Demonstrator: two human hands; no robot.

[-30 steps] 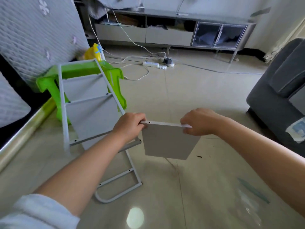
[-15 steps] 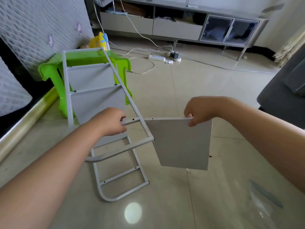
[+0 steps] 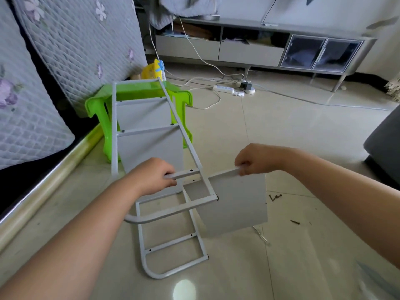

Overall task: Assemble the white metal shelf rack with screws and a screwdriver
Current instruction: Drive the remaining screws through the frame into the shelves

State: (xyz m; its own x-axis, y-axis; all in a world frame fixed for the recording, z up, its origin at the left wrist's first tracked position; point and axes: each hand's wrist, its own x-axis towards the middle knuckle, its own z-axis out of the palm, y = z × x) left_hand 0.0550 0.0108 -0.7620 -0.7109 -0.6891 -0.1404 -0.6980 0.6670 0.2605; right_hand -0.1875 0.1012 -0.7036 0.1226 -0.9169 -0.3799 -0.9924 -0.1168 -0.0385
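Shelf panel held against rack frame, both hands engaged.

Left hand (image 3: pixel 154 177) clenched round a crossbar of the white tubular metal rack frame (image 3: pixel 173 131), which leans on a green plastic stool (image 3: pixel 138 98) beyond that hand. Right hand (image 3: pixel 256 159) pinching the top edge of a flat white metal shelf panel (image 3: pixel 236 204), hanging below that hand, its left edge against the frame's side rail. Dark loose screws (image 3: pixel 275 197) on floor below and just right of right hand.
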